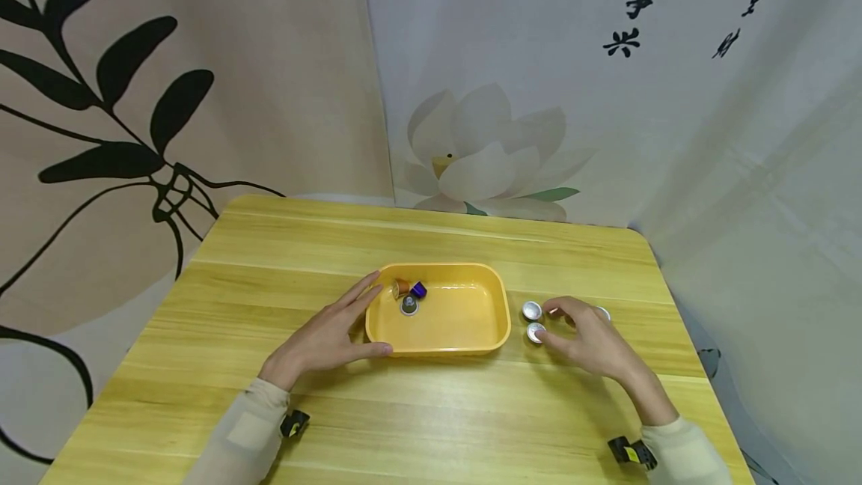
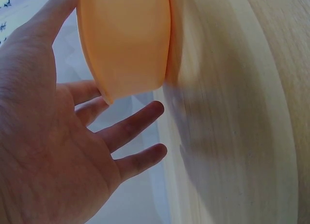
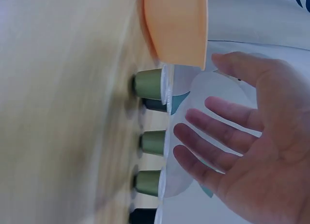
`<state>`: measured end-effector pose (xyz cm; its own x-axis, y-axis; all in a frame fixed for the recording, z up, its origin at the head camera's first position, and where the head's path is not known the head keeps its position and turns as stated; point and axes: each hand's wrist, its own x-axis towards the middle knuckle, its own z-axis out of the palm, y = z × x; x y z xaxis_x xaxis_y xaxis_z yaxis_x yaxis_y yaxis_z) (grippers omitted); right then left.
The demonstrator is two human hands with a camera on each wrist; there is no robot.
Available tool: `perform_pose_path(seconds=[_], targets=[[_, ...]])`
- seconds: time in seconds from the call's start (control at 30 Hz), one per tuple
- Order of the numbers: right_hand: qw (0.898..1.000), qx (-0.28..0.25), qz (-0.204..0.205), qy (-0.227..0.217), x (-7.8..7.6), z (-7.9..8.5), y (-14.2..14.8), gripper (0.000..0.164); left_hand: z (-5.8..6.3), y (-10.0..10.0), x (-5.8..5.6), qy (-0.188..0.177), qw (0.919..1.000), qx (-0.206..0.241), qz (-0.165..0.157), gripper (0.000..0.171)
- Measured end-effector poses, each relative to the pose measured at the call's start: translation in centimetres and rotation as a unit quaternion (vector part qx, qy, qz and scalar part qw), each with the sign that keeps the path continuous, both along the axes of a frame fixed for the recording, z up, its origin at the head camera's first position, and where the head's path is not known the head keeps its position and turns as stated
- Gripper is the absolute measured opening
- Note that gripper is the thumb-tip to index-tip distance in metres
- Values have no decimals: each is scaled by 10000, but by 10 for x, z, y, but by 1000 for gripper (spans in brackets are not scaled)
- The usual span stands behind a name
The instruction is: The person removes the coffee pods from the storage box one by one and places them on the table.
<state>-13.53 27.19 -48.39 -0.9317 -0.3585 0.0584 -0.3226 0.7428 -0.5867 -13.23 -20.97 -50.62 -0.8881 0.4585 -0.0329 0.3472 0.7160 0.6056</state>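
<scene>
A yellow tray (image 1: 465,320) sits on the table with an orange capsule (image 1: 400,288), a purple capsule (image 1: 419,290) and a dark capsule (image 1: 408,305) in its left part. My left hand (image 1: 323,339) rests at the tray's left end, fingers spread, thumb by the front corner. To the right of the tray, coffee capsules stand with silver lids up, among them one at the back (image 1: 532,310) and one in front (image 1: 536,332). My right hand (image 1: 589,339) hovers over them with loosely bent fingers, thumb over the front one. In the right wrist view the green capsules (image 3: 153,142) stand apart from its fingers.
The wooden table (image 1: 438,425) has a printed curtain (image 1: 505,58) behind it. Partly behind my right hand, another silver lid (image 1: 604,313) shows. A dark capsule (image 3: 143,216) stands at the lower edge of the right wrist view.
</scene>
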Motion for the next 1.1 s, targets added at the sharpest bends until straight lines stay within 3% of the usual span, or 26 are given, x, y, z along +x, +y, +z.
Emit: perform_pose_path(seconds=[0.37, 1.1], targets=[[9992, 71, 260, 287, -7, 19, -19, 45, -1, -1, 1, -3, 10000, 15, 34, 116], [9924, 29, 1224, 85, -32, 35, -87, 47, -3, -1, 0, 1, 10000, 26, -4, 115]])
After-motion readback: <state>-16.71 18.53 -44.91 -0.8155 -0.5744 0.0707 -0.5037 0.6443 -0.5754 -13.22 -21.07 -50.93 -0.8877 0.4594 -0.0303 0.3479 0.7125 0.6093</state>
